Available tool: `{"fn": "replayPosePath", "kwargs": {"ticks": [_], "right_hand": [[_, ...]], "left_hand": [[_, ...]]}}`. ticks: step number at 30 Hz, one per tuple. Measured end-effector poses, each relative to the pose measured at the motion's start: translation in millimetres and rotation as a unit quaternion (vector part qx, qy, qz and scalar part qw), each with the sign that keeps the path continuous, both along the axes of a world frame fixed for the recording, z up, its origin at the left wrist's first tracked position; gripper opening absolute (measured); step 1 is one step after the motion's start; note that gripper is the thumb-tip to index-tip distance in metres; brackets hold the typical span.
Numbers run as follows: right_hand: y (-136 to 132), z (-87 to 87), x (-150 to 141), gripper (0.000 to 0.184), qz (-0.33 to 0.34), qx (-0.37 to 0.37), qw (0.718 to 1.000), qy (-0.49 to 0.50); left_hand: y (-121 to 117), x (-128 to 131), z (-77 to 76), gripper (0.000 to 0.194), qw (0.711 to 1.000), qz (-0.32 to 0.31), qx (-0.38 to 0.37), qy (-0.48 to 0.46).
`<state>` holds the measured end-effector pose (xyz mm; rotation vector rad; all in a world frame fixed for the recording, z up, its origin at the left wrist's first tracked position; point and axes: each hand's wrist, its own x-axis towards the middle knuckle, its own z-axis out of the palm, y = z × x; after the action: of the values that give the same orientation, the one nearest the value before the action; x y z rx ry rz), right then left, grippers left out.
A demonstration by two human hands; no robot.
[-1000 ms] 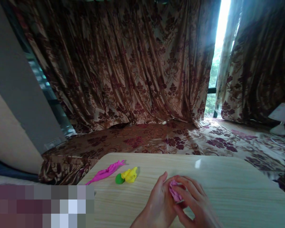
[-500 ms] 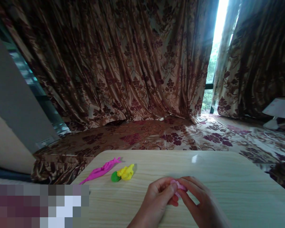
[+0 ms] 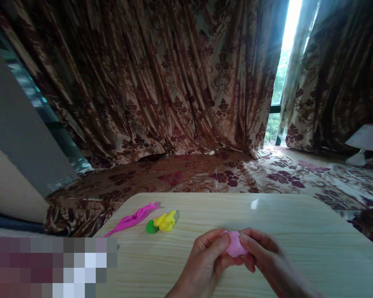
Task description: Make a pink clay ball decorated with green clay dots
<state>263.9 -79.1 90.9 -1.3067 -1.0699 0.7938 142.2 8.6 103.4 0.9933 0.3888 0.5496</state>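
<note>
Between my two hands, above the near part of the table, is a lump of light pink modelling clay (image 3: 235, 245). My left hand (image 3: 207, 255) pinches its left side, thumb on top and fingers curled beneath. On the other side, my right hand (image 3: 265, 253) grips the clay with its thumb and bent fingers. Farther left on the tabletop lies a long twisted strip of magenta clay (image 3: 132, 220). Beside it sits a crumpled yellow clay piece (image 3: 165, 221), touching a round green clay piece (image 3: 151, 227).
The pale wood-grain table (image 3: 298, 231) has rounded far corners. Beyond it are a patterned cloth surface (image 3: 186, 176) and long floral curtains (image 3: 174, 82). A white lamp (image 3: 368, 138) stands at the far right. A blurred block covers the lower left corner.
The pink clay was cupped in my left palm under my right fingers; now both hands pinch it from either side, and it looks smoother and flatter. The other clay pieces stay on the table.
</note>
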Motion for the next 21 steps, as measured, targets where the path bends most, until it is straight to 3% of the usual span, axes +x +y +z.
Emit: {"fn": "replayPosePath", "kwargs": {"ticks": [3, 6, 9, 11, 15, 21], "right_hand": [[2, -6.1, 5, 0.033, -0.001, -0.003, 1.000, 0.026], [3, -14.3, 9, 0.019, -0.048, 0.044, 0.993, -0.100], [1, -16.2, 8, 0.029, -0.069, 0.088, 0.953, -0.283], [0, -13.9, 6, 0.033, -0.072, 0.094, 0.929, -0.350], [-1, -10.1, 6, 0.025, -0.065, 0.084, 0.916, -0.388], [1, -12.1, 3, 0.034, -0.047, 0.072, 0.885, -0.458]], "left_hand": [[1, 2, -7.5, 0.019, 0.995, -0.001, -0.096, -0.002], [3, 4, -15.5, 0.025, 0.989, 0.042, -0.133, 0.049], [4, 6, -19.8, 0.025, 0.990, 0.044, -0.129, 0.047], [4, 6, -20.0, 0.028, 0.991, 0.023, -0.122, 0.047], [2, 5, -16.5, 0.037, 0.996, 0.010, -0.057, 0.070], [-1, 5, -15.8, 0.050, 0.995, -0.015, 0.014, 0.094]]}}
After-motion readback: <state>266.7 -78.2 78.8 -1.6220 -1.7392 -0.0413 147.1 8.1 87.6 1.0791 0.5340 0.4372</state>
